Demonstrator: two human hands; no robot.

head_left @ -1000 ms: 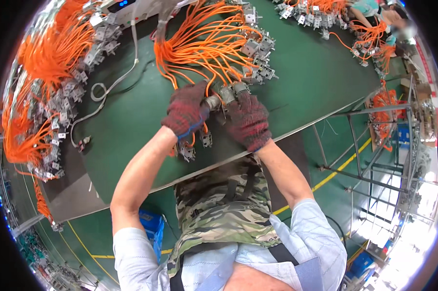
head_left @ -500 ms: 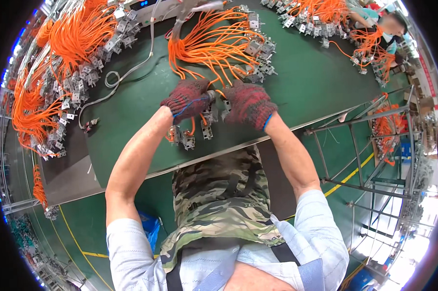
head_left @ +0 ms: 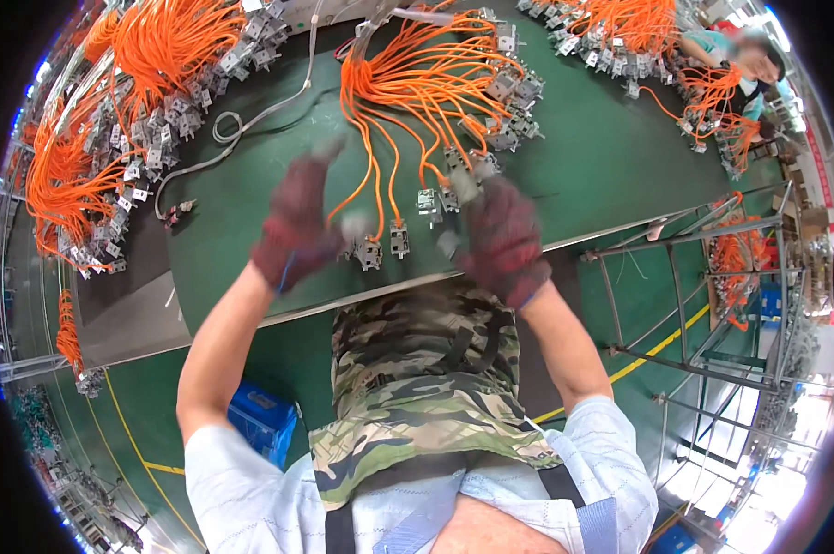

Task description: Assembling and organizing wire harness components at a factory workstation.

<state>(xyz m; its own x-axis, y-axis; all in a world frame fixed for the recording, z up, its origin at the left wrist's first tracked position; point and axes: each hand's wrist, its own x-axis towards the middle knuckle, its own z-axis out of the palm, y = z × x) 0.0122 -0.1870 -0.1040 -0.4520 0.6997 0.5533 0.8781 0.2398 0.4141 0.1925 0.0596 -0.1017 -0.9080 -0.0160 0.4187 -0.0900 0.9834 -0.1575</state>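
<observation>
Both hands wear dark red knitted gloves with grey fingertips and are smeared by motion. My left hand (head_left: 297, 226) is over the green tabletop, fingers stretched and apart, nothing visible in it. Its thumb side is beside a metal connector (head_left: 370, 253) on an orange cable. Another connector (head_left: 398, 239) lies just right of that one. My right hand (head_left: 505, 240) is near the table's front edge, thumb and fingers apart. Close to its fingertips lie more connectors (head_left: 428, 205). The orange cables (head_left: 408, 78) fan out from one bundle at the back; its other connectors bunch at the right.
More orange cable bundles (head_left: 168, 55) with metal connectors lie along the left. A grey cord (head_left: 241, 132) curls on the green table (head_left: 611, 166). Metal racks (head_left: 676, 277) stand at the right. Another person (head_left: 745, 65) is at the far right. A blue crate (head_left: 263, 423) sits below.
My hands, earlier close together at the cables, have moved apart, left and right. Several connectors between them now show. The view has shifted slightly.
</observation>
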